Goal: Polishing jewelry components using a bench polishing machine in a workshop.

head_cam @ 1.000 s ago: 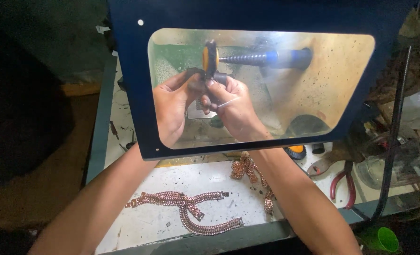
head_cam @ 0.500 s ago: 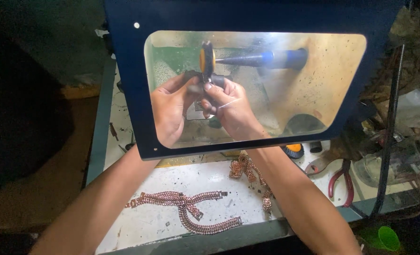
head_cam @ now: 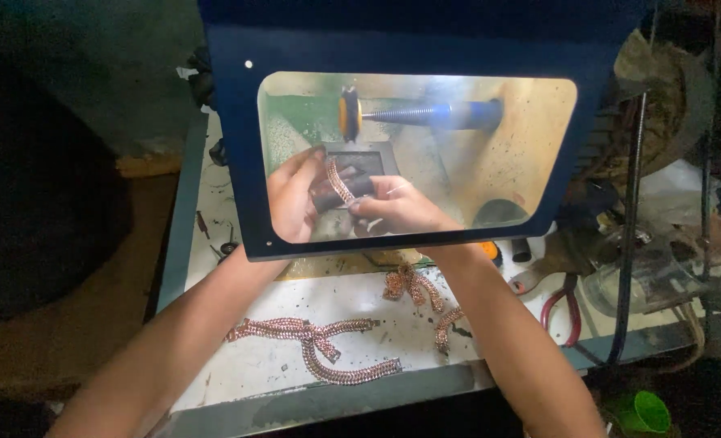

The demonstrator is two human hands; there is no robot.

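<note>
Behind the blue shield's window (head_cam: 539, 105), left hand (head_cam: 295, 199) and right hand (head_cam: 397, 207) both pinch a copper-coloured, beaded chain bracelet (head_cam: 340, 180), held below the polishing wheel (head_cam: 348, 113).

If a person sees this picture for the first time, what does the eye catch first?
First, the blue shield with its clear window, at the centre. Behind it, the left hand and right hand hold a chain bracelet below the orange polishing wheel. More copper-coloured bracelets lie on the white bench between the forearms.
</note>
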